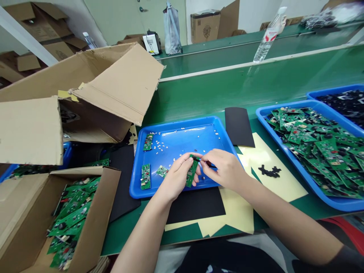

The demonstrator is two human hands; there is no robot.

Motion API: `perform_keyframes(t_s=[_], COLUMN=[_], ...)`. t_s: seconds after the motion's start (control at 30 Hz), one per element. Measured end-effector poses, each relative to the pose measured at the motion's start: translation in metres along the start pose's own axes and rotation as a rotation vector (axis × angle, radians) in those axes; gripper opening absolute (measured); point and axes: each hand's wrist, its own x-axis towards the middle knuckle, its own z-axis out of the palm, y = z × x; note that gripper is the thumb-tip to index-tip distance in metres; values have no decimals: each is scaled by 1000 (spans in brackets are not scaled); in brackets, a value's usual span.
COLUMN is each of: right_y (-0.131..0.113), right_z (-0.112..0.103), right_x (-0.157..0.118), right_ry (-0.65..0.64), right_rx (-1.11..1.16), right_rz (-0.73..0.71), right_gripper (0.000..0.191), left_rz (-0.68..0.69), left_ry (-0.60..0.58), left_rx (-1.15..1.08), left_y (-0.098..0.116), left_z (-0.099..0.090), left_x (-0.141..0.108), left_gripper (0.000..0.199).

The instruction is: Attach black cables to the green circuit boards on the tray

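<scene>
The left hand [179,175], fingers curled closed, grips a circuit board [192,171]; the right hand [223,167] pinches something dark; a red-and-white label [270,35] marks a bottle [264,44] on the green bench [199,94]

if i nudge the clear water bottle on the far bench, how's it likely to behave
The bottle would probably tip if pushed high up, being tall and narrow on a small base. Its rounded body would likely roll once down. The thin, clear wall looks like plastic, so it may give when squeezed.
</scene>
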Motion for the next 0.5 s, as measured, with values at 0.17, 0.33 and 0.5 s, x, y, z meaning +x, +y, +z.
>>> perform_keyframes(t_s=[0.17,0.33,0.5], right_y=[2,6,6], right_z=[-1,-3,-2], right_x=[2,3,4], right_ry=[44,84,73], right_rx=[-27,-149,-201], right_rz=[-4,-52,-82], right_gripper=[21,23,23], left_rz=[23,31,49], left_ry=[4,-8,-52], left_rx=[61,166,360], left_y=[-1,-2,1], left_z=[0,-2,-4], left_x=[0,1,2], left_gripper=[27,29,31])
